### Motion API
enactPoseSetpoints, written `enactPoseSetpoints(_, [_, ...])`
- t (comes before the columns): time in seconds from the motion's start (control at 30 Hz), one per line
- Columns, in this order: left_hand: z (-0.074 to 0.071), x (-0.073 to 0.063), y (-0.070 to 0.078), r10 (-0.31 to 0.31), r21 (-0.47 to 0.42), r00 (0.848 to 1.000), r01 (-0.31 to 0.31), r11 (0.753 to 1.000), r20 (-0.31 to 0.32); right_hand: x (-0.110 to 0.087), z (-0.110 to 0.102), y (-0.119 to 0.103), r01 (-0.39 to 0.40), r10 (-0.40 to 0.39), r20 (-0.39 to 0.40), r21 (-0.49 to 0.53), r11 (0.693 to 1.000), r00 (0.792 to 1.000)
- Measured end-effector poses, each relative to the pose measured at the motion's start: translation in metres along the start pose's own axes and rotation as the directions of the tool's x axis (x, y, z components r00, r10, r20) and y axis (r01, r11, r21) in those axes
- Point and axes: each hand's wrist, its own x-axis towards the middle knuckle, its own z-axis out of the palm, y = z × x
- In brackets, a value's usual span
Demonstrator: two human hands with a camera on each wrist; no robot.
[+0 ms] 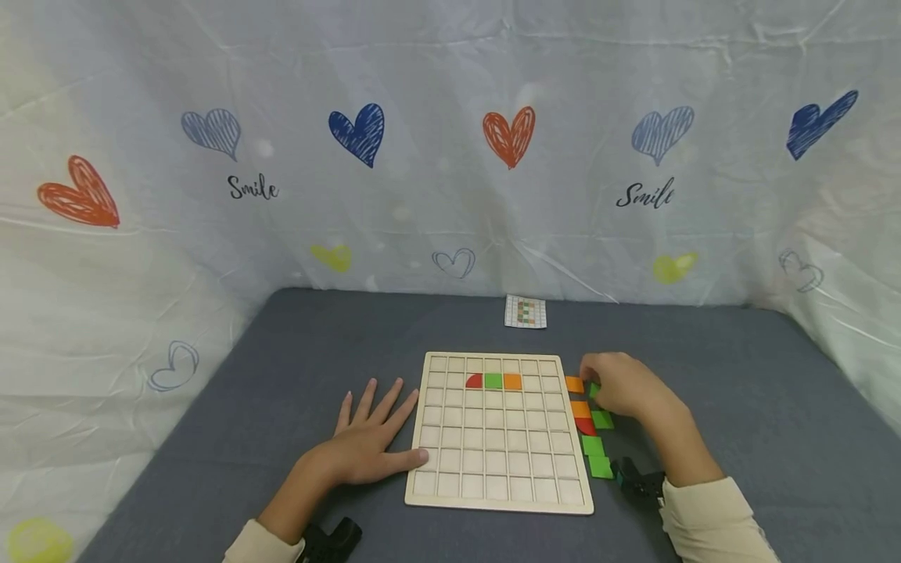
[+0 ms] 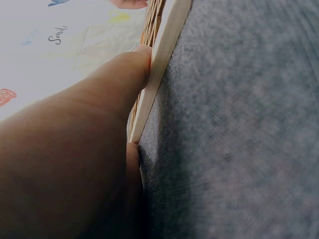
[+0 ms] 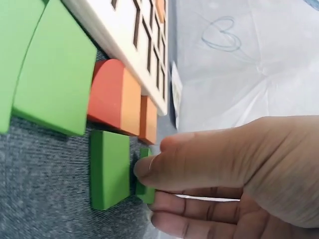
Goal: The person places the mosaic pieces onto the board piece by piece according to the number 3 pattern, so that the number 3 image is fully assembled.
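Note:
A wooden grid board (image 1: pixel 482 461) lies on the table, with a red rounded tile (image 1: pixel 475 381), a green square tile (image 1: pixel 493 381) and an orange square tile (image 1: pixel 513 381) side by side in one upper row. My left hand (image 1: pixel 362 450) is spread beside the board's left edge, its thumb resting on the rim. Past the right edge, my right hand (image 1: pixel 622 383) pinches a green block (image 3: pixel 144 193) between thumb and fingers, low at the cloth. Near it are another green block (image 3: pixel 109 169), a red rounded block (image 3: pixel 105 94) and orange blocks (image 1: pixel 575 384).
More green blocks (image 1: pixel 601 467) lie along the board's lower right side. A small printed card with a coloured grid pattern (image 1: pixel 525 312) lies at the back of the grey cloth-covered table (image 1: pixel 338 336). Behind hangs a white curtain (image 1: pixel 422 211) with hearts.

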Motion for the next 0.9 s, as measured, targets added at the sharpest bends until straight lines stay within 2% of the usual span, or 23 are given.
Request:
enactPoseSetpoints(0.2, [0.007, 0.004, -0.006, -0.021, 0.023, 1.0, 0.022, 1.0, -0.018, 0.001, 0.0, 0.0, 0.045, -0.044, -0.037, 0.034, 0.998, 0.998])
enactPoseSetpoints(0.5, [0.011, 0.006, -0.01, -0.024, 0.029, 0.999, 0.024, 0.999, -0.023, 0.005, 0.004, -0.004, 0.118, -0.115, -0.031, 0.179, 0.977, 0.993])
enactPoseSetpoints(0.63, [0.01, 0.007, -0.01, -0.024, 0.037, 1.0, 0.025, 0.999, -0.01, 0.006, 0.005, -0.005, 0.148, -0.141, -0.05, 0.182, 0.972, 0.989])
enactPoseSetpoints(0.9, [0.0, -0.001, 0.0, 0.007, -0.015, 1.0, -0.007, 1.0, -0.008, 0.007, 0.007, -0.009, 0.208, -0.196, -0.08, 0.175, 0.962, 0.977])
